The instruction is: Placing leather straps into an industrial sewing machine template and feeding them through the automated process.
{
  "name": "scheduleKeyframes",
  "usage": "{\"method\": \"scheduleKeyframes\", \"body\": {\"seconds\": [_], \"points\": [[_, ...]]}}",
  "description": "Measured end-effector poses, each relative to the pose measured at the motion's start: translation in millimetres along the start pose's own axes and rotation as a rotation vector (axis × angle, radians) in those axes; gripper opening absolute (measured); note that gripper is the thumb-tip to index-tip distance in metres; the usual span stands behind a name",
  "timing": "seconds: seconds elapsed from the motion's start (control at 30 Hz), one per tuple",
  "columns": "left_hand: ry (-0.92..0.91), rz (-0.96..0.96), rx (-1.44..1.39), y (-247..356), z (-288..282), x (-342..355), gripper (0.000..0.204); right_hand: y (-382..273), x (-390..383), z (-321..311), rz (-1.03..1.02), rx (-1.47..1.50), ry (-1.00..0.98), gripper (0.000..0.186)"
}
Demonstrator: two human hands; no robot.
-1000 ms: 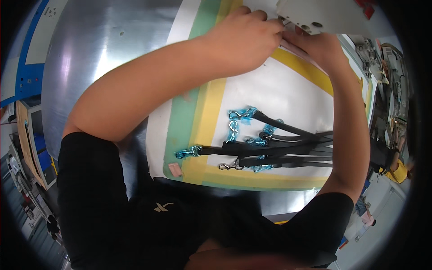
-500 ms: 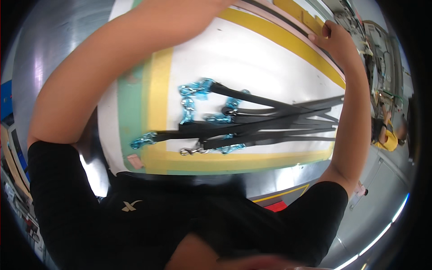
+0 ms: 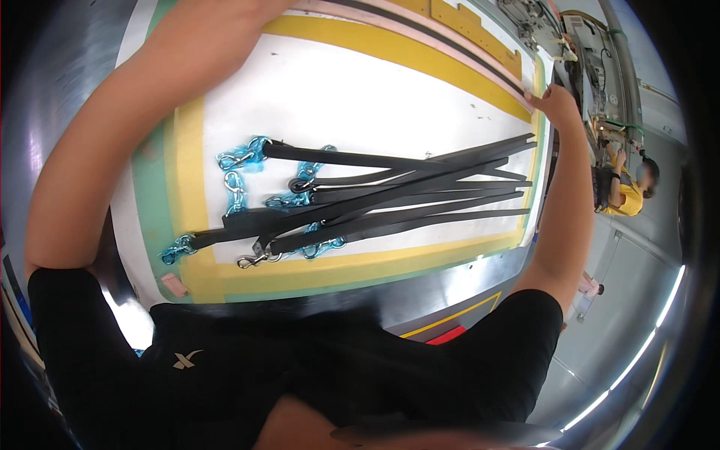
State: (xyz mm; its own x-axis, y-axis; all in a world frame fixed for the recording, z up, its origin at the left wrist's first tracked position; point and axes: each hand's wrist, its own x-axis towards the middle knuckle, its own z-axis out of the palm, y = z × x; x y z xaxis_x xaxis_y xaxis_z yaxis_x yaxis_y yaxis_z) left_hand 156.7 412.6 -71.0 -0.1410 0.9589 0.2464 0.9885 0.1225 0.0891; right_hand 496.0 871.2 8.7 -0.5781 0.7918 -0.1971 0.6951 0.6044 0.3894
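Note:
A thin black strap (image 3: 442,39) lies lengthwise between pale pink guide strips (image 3: 405,34) along the far side of a white board (image 3: 360,97). At the strap's right end, my right hand (image 3: 556,105) is closed, thumb and curled fingers pinching there. My left hand (image 3: 251,13) reaches the far left of the same strips; the upper picture edge cuts off its fingers. Nearer to me, several black straps (image 3: 390,184) lie crossed in a loose pile. Metal snap hooks, most wrapped in blue film (image 3: 244,155), sit at their left ends; one bare hook (image 3: 257,259) lies in front.
Yellow and green tape (image 3: 187,210) borders the board. A yellow block (image 3: 472,30) stands behind the guide strips. A small pink piece (image 3: 175,285) lies at the near left corner. Machinery (image 3: 600,60) and a person in yellow (image 3: 626,187) are off to the right.
The board and strap pile have shifted left in the picture as my view turned. My right hand has moved rightward along the guide strips, past the yellow block, to their end.

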Motion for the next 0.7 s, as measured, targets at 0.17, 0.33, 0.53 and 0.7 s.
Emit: {"method": "scheduleKeyframes", "body": {"seconds": [0.17, 0.33, 0.53, 0.7], "points": [[0.185, -0.033, 0.223, 2.9, 19.0, -11.1, 0.046, 37.6, 12.7, 29.9, 0.051, 0.009, -0.008, 0.066], [0.107, -0.028, 0.08, -0.2, 10.3, -12.5, 0.053, 5.2, -17.9, 40.1, 0.051, 0.363, 0.307, 0.037], [0.146, -0.057, 0.044, -2.9, 16.1, -8.2, 0.049, -14.8, -63.5, 56.9, 0.02, 0.327, 0.313, 0.034], [0.084, -0.074, -0.3, -3.3, 16.7, 4.2, 0.046, -49.3, -55.0, 14.8, 0.042, 0.229, 0.159, 0.032]]}}
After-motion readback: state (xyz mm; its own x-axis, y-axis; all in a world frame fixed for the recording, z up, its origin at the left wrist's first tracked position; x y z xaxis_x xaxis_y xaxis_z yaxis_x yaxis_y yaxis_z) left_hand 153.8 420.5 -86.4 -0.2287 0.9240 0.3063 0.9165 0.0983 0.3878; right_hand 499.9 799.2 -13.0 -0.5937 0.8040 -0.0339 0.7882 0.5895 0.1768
